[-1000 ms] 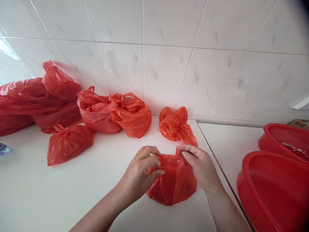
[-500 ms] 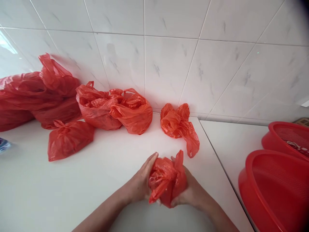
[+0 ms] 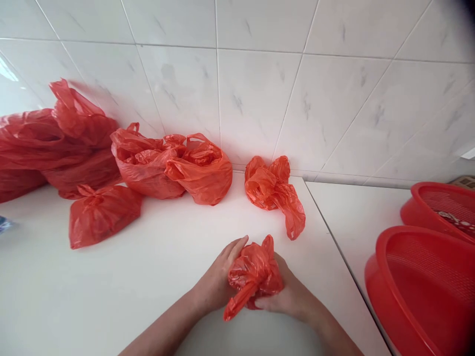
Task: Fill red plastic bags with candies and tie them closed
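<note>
A small knotted red plastic bag (image 3: 256, 272) is held between my two hands over the white counter. My left hand (image 3: 220, 277) presses against its left side, with the fingers curving round the far edge. My right hand (image 3: 287, 291) wraps its right side, the thumb lying across the near face. The bag's twisted ends stick out toward me and away from me; what is inside cannot be made out. Just beyond my hands, a crumpled red plastic bag (image 3: 272, 190) lies near the wall.
Along the wall to the left stand filled red bags (image 3: 200, 170) and a bigger pile (image 3: 59, 148). A tied red bag (image 3: 104, 212) sits in front. Two red plastic baskets (image 3: 401, 291) are at the right, beyond a seam in the counter. White tiles (image 3: 260, 99) rise behind.
The held bag has turned and squashed lower between my hands, its near twisted end shifting left and toward me. The view has moved slightly.
</note>
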Tool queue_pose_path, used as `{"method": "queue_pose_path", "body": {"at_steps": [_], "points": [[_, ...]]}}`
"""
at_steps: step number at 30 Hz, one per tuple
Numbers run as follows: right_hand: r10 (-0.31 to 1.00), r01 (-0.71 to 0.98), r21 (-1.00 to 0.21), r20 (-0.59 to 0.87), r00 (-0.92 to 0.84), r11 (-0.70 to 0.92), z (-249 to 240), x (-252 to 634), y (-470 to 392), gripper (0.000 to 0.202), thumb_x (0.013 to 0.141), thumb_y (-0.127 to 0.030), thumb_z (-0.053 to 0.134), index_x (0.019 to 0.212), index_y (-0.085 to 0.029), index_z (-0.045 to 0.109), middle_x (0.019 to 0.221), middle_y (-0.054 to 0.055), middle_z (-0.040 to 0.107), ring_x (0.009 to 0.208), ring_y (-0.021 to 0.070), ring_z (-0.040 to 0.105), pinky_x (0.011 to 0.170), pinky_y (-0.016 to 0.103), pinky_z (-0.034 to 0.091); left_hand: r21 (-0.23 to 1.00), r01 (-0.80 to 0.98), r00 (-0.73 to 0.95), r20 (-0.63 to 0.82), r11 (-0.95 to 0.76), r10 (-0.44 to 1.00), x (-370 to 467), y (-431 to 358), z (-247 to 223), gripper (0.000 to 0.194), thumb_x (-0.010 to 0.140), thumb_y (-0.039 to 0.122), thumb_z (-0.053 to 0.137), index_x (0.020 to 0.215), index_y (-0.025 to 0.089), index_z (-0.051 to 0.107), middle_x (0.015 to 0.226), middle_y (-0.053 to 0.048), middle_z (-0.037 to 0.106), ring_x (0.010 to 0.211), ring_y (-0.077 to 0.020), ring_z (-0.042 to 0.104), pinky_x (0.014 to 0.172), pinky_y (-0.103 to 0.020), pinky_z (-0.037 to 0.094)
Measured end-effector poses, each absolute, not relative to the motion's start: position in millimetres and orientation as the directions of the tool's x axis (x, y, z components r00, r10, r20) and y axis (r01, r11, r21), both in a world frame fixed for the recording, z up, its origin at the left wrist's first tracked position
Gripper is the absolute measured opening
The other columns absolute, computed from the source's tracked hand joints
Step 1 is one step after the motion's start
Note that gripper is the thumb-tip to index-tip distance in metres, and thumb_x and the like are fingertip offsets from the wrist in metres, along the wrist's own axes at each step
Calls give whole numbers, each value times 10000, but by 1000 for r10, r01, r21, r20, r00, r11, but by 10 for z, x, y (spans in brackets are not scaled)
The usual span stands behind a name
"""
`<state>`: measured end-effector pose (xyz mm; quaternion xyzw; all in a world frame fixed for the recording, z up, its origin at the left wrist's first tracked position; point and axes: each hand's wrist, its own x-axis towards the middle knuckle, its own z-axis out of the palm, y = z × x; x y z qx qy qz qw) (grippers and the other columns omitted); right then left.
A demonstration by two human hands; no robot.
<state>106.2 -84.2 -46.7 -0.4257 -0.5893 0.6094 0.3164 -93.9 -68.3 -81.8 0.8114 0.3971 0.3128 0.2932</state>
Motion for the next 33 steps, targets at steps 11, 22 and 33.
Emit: {"method": "queue_pose_path", "body": {"at_steps": [11,22,33], "points": [[942,16,-962,-271,-197,-273,-331,1201,-499,391,762,-502,671,1014,-204,669,888,39,691,870,212,636,835,366,474,339,540,421,684,-771,596,-1067,-939,-480,412,864,232,598,1260,191,494,994,-89,534,858,-186,542,707,-331,517],[945,421,-904,75,317,-70,-555,1538,-568,249,807,-411,556,955,-219,614,832,21,669,790,191,620,734,313,455,296,597,424,673,-746,606,-1371,-1034,-642,251,829,-23,453,968,149,571,774,-46,540,721,-164,471,653,-324,414],[912,367,-928,100,397,-58,-753,1914,-654,358,823,-520,517,982,-220,630,642,-17,554,663,166,580,682,288,499,468,641,361,516,-608,777,-1420,-986,-604,798,768,535,640,1410,209,294,1362,-209,378,1242,-319,425,952,-442,456]]}}
